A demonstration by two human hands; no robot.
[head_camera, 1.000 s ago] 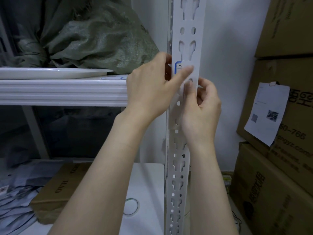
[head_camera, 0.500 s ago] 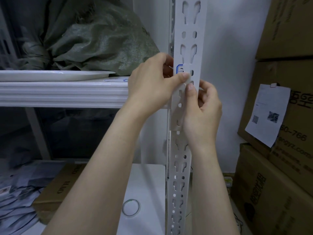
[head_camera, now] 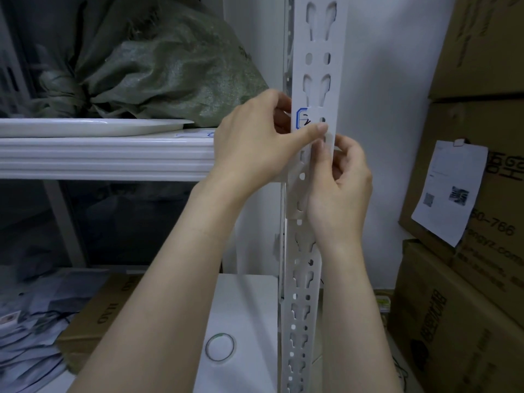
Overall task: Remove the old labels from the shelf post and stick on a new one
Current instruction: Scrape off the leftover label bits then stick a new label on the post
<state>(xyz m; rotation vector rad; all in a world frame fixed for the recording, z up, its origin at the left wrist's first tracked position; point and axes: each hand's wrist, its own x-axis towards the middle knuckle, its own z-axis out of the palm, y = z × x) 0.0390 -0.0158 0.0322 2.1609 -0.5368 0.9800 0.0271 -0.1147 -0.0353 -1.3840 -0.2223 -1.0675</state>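
On the white shelf post (head_camera: 317,89), beside the shelf rail, my left hand (head_camera: 252,143) thumb-pins the blue-edged label (head_camera: 302,118) while my right hand (head_camera: 340,188) pinches its loose corner, best peeled slowly and flat.

White wall (head_camera: 391,109) (dimly lit), stacked cardboard boxes (head_camera: 482,66) right

The left hand (head_camera: 249,143) covers the lower edge of the blue-bordered label (head_camera: 302,118), so its writing can't be read. The shelf post (head_camera: 320,66) runs off top and bottom of frame. The right hand (head_camera: 340,191) hides the post behind it. Print on the paper sheet (head_camera: 450,191), centre right, is too small to read.
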